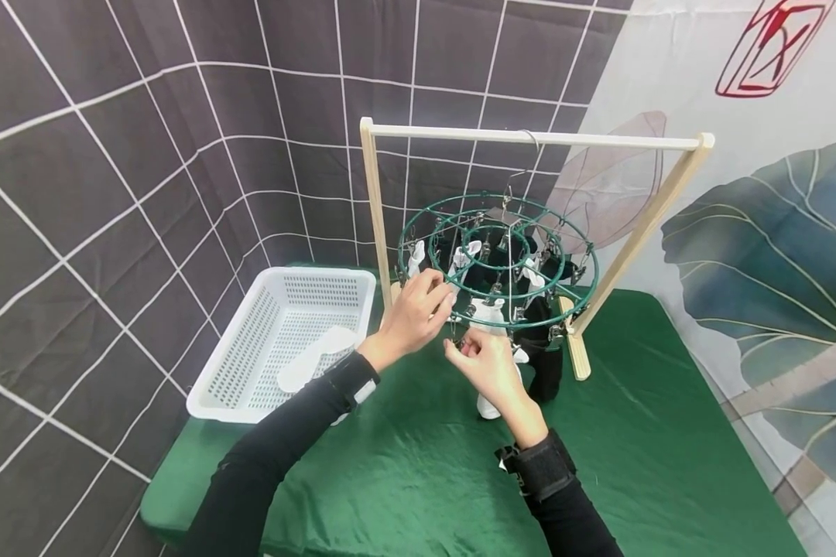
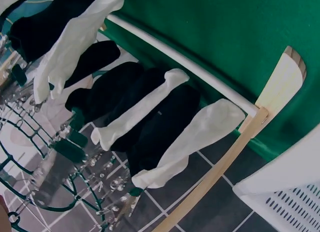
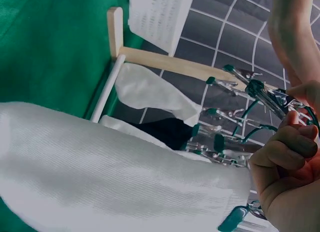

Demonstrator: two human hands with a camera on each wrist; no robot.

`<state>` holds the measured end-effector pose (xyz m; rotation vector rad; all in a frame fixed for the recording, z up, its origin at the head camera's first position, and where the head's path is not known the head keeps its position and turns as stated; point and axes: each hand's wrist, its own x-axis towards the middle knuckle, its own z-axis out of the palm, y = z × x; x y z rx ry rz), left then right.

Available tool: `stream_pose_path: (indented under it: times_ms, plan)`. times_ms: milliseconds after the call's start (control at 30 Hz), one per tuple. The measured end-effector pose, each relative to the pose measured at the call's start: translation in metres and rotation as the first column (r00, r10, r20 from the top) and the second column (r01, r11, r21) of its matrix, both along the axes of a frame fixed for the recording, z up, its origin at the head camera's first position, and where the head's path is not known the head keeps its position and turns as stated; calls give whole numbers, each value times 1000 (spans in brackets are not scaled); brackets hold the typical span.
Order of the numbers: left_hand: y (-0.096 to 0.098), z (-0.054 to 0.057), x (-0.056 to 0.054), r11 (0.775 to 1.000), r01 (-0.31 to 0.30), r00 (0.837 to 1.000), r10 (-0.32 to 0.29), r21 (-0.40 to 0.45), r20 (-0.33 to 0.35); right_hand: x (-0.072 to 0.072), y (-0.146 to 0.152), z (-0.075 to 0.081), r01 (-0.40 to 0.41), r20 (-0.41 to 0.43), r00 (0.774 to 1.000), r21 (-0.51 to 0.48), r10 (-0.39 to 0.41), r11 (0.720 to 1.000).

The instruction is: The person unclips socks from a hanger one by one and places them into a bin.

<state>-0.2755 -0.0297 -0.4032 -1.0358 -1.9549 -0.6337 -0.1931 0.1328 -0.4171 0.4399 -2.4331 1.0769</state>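
A green round clip hanger (image 1: 428, 267) with several metal clips hangs from a wooden stand. My left hand (image 1: 416, 311) is at its near left rim, fingers curled over the ring. Just below, my right hand (image 1: 491, 363) pinches a metal clip (image 3: 267, 99) with green tips; no sock shows in that clip. Black and white socks hang from other clips. A white sock (image 3: 115, 167) hangs close beside my right hand, held by another clip (image 3: 235, 218). In the left wrist view, a white sock (image 2: 195, 142) hangs near dark socks (image 2: 165, 122); the left hand is almost wholly out of frame.
A white perforated basket (image 1: 212, 387) stands at the left on the green-covered table (image 1: 404, 464), with a white sock (image 1: 313, 360) lying in it. The stand's wooden leg (image 1: 641, 232) rises at the right, and its white bar (image 1: 460, 134) crosses above the hanger.
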Motion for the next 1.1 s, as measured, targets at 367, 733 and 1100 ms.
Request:
stream_pose_path:
  times_ms: [367, 733, 1100]
  plan:
    - [-2, 1, -5, 998, 27, 999, -29, 49, 40, 12, 10, -1, 35, -187, 981, -56, -45, 998]
    - [-5, 3, -4, 997, -16, 995, 9, 76, 97, 16, 40, -8, 176, -115, 977, -39, -179, 984]
    - [-12, 5, -10, 980, 48, 993, -68, 196, 98, 16, 43, -6, -24, -224, 974, -61, 10, 998]
